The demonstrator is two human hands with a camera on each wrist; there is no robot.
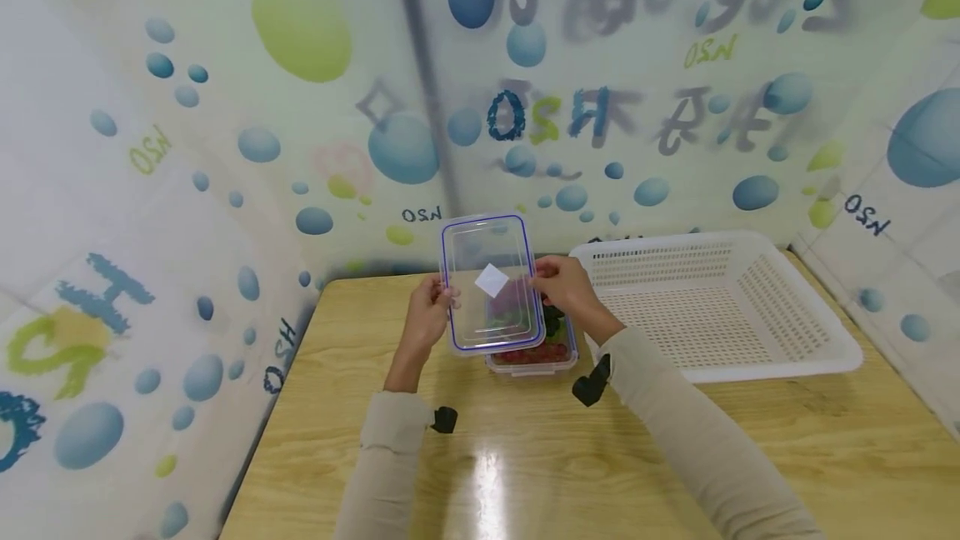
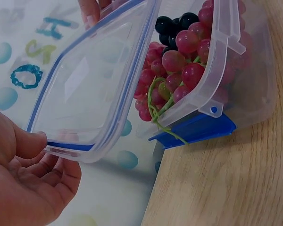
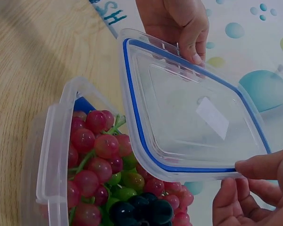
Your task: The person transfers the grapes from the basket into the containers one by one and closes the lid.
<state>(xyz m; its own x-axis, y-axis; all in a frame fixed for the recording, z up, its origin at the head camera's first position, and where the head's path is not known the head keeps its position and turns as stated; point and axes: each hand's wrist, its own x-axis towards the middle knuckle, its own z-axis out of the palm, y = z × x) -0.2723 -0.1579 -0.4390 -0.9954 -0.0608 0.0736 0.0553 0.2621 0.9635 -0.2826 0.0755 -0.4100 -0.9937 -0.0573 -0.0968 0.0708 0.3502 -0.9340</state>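
Note:
A clear plastic lid point(image 1: 480, 319) with a blue seal and a white square sticker point(image 1: 491, 281) is held up, tilted, by both hands. My left hand point(image 1: 424, 317) pinches its left edge between thumb and fingers. On the opposite edge, my right hand point(image 1: 568, 283) pinches it the same way. Below and partly behind the lid, a clear food container point(image 1: 536, 368) stands uncovered on the table. Red grapes point(image 2: 174, 61) fill much of it, beside green grapes point(image 3: 125, 193) and black grapes point(image 3: 141, 209). A blue clip point(image 2: 198, 132) hangs on the container's side.
To the right of the container sits a white perforated plastic basket point(image 1: 810, 348), close to my right forearm. The wooden table point(image 1: 510, 473) meets patterned walls point(image 1: 360, 190) at its back and sides. A green stem point(image 2: 172, 134) hangs over the container's rim.

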